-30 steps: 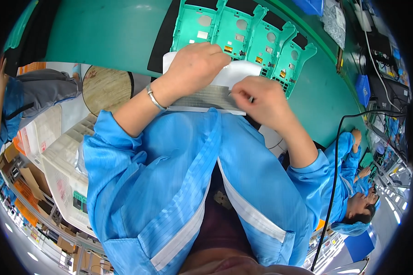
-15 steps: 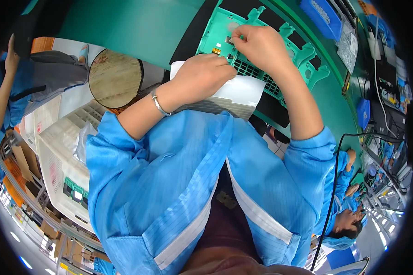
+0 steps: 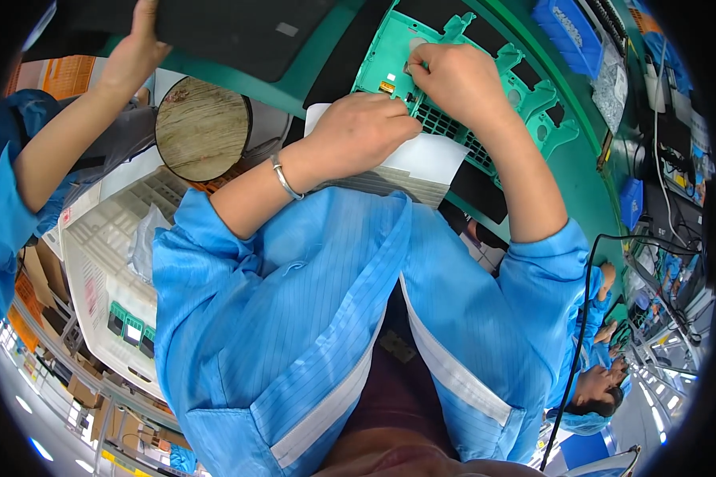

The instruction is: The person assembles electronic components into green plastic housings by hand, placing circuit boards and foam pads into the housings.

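A green plastic housing with a grille and several curved lugs lies on a black mat at the table's far side. Over its left part, my right hand is closed in a pinch, the thumb and forefinger together at the surface. What they hold is too small to make out. Close by on the housing are a pale round spot and a small yellow part. My left hand is closed above a white sheet, its fingertips at the housing's near edge. Whatever is in its fingers is hidden.
At upper left, a co-worker's hand is beside a dark flat panel. A round stool and a white crate stand left. Blue bins and a clear bag line the right. A black cable hangs right.
The co-worker's arm has reached in from the left, and the dark panel now covers part of the green table. My hands stay nearly in place at the housing; the view has shifted slightly.
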`<state>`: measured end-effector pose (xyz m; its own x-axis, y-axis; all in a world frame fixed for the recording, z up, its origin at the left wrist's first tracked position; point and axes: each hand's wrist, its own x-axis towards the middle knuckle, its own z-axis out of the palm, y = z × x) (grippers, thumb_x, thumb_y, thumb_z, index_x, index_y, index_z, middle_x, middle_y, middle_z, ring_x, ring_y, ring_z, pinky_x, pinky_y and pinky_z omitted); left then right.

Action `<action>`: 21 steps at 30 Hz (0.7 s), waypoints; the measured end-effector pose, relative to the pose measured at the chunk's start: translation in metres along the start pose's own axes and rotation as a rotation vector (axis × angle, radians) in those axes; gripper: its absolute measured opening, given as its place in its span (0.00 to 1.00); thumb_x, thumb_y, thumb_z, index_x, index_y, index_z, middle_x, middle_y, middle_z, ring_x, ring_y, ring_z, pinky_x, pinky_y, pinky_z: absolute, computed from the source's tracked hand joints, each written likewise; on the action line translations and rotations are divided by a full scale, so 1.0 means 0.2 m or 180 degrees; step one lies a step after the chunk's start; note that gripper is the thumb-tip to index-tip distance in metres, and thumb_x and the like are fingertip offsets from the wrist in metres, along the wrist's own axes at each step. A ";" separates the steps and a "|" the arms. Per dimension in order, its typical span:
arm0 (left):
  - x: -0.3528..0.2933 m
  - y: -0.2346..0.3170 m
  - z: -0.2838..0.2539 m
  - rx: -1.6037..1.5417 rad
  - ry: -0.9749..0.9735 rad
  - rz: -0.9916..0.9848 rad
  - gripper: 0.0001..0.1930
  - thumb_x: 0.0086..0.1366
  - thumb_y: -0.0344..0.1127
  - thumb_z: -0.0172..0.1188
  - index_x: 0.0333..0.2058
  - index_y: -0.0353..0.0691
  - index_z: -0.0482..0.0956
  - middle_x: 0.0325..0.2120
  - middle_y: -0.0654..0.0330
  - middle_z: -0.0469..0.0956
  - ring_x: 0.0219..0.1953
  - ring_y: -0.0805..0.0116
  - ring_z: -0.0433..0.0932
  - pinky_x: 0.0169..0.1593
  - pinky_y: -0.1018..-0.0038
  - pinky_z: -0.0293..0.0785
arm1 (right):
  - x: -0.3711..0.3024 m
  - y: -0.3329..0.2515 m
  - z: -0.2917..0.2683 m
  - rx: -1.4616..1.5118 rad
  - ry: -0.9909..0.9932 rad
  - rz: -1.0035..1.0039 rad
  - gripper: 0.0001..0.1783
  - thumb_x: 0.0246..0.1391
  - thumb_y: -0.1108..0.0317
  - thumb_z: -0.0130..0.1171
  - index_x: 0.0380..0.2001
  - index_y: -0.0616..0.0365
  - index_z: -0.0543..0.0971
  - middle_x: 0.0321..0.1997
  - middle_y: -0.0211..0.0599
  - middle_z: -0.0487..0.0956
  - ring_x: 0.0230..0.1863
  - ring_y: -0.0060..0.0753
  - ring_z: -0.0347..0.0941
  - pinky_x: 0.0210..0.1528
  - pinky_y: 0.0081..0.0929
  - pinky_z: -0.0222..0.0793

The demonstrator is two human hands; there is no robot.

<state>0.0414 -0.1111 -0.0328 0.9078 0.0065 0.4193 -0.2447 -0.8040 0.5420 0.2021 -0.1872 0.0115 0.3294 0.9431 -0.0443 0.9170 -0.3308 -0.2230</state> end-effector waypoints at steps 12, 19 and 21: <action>0.03 0.08 -0.06 -0.0178 0.0077 -0.0007 0.04 0.53 0.30 0.58 0.29 0.43 0.78 0.23 0.64 0.74 0.28 0.65 0.74 0.31 0.72 0.68 | -0.27 0.16 -0.13 0.0876 0.0810 0.0892 0.07 0.46 0.67 0.57 0.28 0.57 0.79 0.30 0.36 0.78 0.27 0.36 0.75 0.31 0.28 0.71; 0.17 0.11 0.07 0.0061 -0.0168 0.0293 0.04 0.53 0.29 0.54 0.30 0.41 0.74 0.34 0.61 0.74 0.40 0.65 0.73 0.49 0.66 0.62 | -0.31 0.17 -0.06 -0.0159 0.0948 0.0124 0.05 0.45 0.70 0.57 0.28 0.56 0.78 0.29 0.31 0.75 0.28 0.34 0.73 0.27 0.28 0.69; 0.17 0.11 0.10 0.0111 -0.0150 0.0303 0.05 0.53 0.28 0.53 0.30 0.41 0.73 0.36 0.60 0.74 0.43 0.65 0.72 0.53 0.64 0.60 | -0.30 0.16 -0.06 -0.0253 0.0930 0.0101 0.04 0.44 0.70 0.57 0.26 0.56 0.77 0.26 0.32 0.74 0.28 0.35 0.73 0.26 0.30 0.69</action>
<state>0.0736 -0.1394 -0.0208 0.8962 -0.0984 0.4326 -0.3194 -0.8197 0.4754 0.2150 -0.2546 0.0181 0.3985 0.8866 0.2346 0.9161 -0.3724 -0.1487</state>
